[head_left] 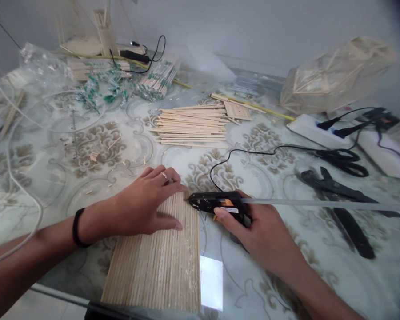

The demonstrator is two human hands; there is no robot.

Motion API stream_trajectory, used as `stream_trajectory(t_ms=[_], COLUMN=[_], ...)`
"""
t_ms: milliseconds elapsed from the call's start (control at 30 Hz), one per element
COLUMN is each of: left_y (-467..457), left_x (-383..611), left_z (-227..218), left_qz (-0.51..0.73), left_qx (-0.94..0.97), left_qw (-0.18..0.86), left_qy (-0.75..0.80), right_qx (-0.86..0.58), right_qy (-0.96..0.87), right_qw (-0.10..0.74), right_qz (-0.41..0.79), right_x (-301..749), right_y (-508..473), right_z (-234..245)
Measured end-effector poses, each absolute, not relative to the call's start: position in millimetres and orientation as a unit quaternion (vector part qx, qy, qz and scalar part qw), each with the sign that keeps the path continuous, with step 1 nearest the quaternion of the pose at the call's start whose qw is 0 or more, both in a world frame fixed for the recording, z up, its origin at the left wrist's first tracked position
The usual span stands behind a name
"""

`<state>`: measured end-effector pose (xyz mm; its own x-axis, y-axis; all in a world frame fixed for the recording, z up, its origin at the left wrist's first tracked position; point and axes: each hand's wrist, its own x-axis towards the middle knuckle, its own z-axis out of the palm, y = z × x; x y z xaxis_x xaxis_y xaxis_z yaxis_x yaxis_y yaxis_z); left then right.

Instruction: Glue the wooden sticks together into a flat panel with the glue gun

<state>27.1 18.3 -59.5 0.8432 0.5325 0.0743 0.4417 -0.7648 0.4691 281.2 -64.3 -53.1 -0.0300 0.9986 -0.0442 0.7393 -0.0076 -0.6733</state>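
A panel of thin wooden sticks [156,266] laid side by side rests at the table's front edge, with shiny streaks along its right part. My left hand [150,200] lies over the panel's far end, fingers spread, thumb resting on the sticks. In my right hand [256,226] is a black hot glue gun [220,204], its nozzle at the panel's far right corner close to my left fingertips. A long translucent glue stick [320,203] runs out of the gun's back toward the right.
Loose wooden sticks [191,126] lie in a pile beyond my hands. Scissors [342,161], black-handled pliers [340,195] and a white power strip [318,130] are on the right. Bagged sticks [158,78] sit at the back. A white cable [11,164] loops over my left forearm.
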Motion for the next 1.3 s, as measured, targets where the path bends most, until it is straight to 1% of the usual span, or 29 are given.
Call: stream_trajectory(t_ms=[633, 1300], left_y=[18.1, 18.4], left_x=[27.7, 27.2], left_z=[-57.4, -58.3], left_qz=[0.098, 0.097], left_qx=[0.931, 0.932], left_qw=[0.23, 0.229], left_qy=[0.265, 0.264], right_qx=[-0.635, -0.631], right_qy=[-0.67, -0.678], right_qw=[0.241, 0.22], right_qz=[0.302, 0.307], right_x=[286.1, 287.2], right_y=[-64.3, -65.1], right_z=[-54.5, -53.7])
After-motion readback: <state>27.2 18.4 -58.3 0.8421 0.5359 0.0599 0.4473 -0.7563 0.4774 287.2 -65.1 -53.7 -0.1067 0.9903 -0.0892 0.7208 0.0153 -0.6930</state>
